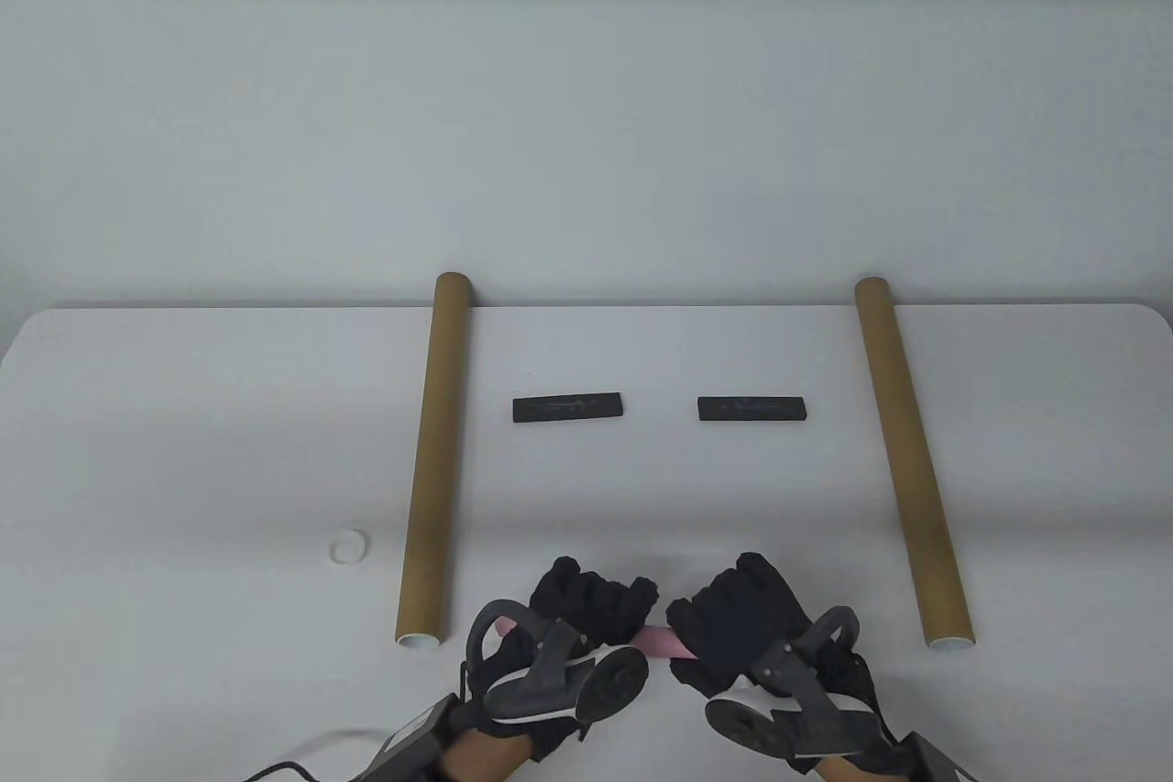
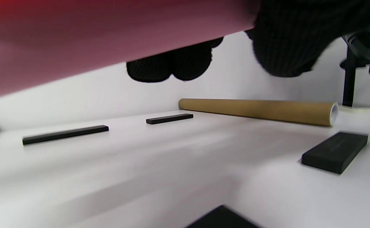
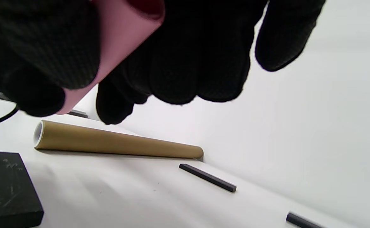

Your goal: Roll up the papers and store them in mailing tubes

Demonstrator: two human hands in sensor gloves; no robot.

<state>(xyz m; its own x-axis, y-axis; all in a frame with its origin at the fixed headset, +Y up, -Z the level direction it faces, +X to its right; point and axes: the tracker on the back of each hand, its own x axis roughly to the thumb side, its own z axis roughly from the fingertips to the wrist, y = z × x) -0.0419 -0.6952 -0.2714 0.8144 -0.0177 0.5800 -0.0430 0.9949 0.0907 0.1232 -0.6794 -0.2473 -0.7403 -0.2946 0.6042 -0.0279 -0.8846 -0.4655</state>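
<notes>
A pink rolled paper (image 1: 662,641) lies crosswise near the table's front edge, held above the surface by both hands. My left hand (image 1: 596,603) grips its left part and my right hand (image 1: 733,608) grips its right part; only a short stretch shows between them. In the left wrist view the roll (image 2: 77,41) fills the top, with fingertips (image 2: 172,66) curled over it. In the right wrist view the fingers (image 3: 178,63) wrap the roll (image 3: 121,34) near its open end. Two brown mailing tubes lie lengthwise, one at the left (image 1: 431,461) and one at the right (image 1: 912,461), their open ends toward me.
Two flat black bars (image 1: 567,408) (image 1: 751,408) lie between the tubes. A small white ring (image 1: 349,546) sits left of the left tube. The wrist views show thick black blocks (image 2: 335,152) (image 3: 7,190) on the table below the hands. A wall stands behind the table.
</notes>
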